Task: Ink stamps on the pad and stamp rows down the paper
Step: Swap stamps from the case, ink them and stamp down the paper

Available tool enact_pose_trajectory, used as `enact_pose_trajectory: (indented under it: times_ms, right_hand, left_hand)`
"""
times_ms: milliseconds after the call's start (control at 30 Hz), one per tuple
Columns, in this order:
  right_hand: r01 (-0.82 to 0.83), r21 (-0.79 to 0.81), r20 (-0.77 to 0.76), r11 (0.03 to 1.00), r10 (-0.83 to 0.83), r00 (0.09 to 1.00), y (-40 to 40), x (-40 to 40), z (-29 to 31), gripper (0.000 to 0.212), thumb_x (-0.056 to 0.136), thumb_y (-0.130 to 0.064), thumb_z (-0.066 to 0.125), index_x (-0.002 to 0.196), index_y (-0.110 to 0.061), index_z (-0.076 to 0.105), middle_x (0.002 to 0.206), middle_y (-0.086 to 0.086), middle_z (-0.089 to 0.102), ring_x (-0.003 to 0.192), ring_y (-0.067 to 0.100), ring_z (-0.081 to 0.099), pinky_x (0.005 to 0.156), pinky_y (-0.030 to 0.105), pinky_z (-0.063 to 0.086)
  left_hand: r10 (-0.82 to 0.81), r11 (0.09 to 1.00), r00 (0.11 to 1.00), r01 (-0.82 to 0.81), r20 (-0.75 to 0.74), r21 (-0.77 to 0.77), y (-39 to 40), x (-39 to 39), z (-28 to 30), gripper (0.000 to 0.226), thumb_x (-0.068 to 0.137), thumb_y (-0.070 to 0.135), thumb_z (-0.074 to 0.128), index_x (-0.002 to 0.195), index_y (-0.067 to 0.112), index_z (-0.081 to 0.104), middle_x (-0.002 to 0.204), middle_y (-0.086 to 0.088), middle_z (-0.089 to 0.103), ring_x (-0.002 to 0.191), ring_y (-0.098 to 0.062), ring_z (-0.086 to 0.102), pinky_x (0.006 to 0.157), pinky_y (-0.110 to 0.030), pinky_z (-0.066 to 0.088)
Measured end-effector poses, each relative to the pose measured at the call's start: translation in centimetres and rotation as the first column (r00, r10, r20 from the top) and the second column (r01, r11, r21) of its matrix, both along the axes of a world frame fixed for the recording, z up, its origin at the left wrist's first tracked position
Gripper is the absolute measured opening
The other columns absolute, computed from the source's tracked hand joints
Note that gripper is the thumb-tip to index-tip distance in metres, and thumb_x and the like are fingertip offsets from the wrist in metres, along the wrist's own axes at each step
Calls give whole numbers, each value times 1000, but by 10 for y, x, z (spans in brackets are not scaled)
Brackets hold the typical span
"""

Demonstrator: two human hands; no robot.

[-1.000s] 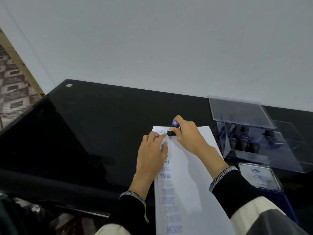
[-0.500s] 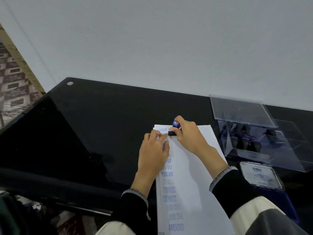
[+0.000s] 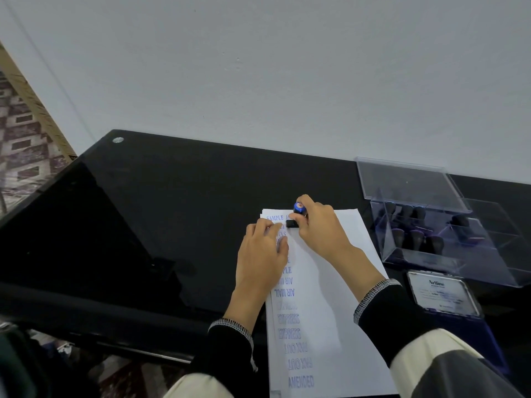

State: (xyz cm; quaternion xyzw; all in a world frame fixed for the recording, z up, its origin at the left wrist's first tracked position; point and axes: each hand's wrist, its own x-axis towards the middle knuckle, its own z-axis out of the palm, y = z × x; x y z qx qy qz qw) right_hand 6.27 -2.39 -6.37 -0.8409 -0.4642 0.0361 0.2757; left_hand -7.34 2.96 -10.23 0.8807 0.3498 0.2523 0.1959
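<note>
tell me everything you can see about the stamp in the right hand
The stamp is small, with a blue rounded knob on top showing a reddish spot, and a black rectangular base below. It looks like plastic. It stands roughly upright with its base down on the white paper, near the far left corner beside the blue "SAMPLE" print. The right hand grips it from the right side, fingers curled round the knob. The left hand lies flat on the paper just beside it; whether it touches the stamp is unclear.

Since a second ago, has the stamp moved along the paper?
No. The stamp sits at the same spot by the paper's top edge, gripped by the right hand.
</note>
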Motion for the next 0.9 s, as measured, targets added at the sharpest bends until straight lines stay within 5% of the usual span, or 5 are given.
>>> enact_pose_trajectory:
  times_ms: [200,400,533,900]
  right_hand:
    - [-1,-5,-16,1000,1,1000,3,1,3,31,91,-25,60,118,-14,50,100,8,65,71,13,54,68,19,43]
    - [20,8,-1,1000,-20,1000,2,-2,2,30,91,-25,61,116,-14,51,100,8,65,72,13,53,70,19,45]
    - [35,93,3,995,-36,999,-4,-9,-7,28,90,-25,62,112,-12,52,101,8,65,74,12,52,71,18,42]
    - [41,-9,-16,999,-41,999,7,0,5,31,90,-24,62,117,-14,51,98,9,65,70,13,54,66,20,45]
  left_hand:
    - [23,1000,999,-23,23,-5,-2,0,0,42,95,38,50,129,13,55,128,3,48,118,-10,41,84,-21,45]
    - [28,998,999,-30,32,52,-2,0,-1,40,94,34,52,126,11,57,126,-2,54,121,-17,46,113,-39,32]
    - [12,999,999,-14,48,33,-2,-1,1,40,94,35,52,126,11,57,126,0,53,116,-14,46,95,-32,48]
    - [19,999,999,-20,44,30,-1,-1,1,39,94,36,52,126,13,57,125,2,52,113,-11,45,87,-24,45]
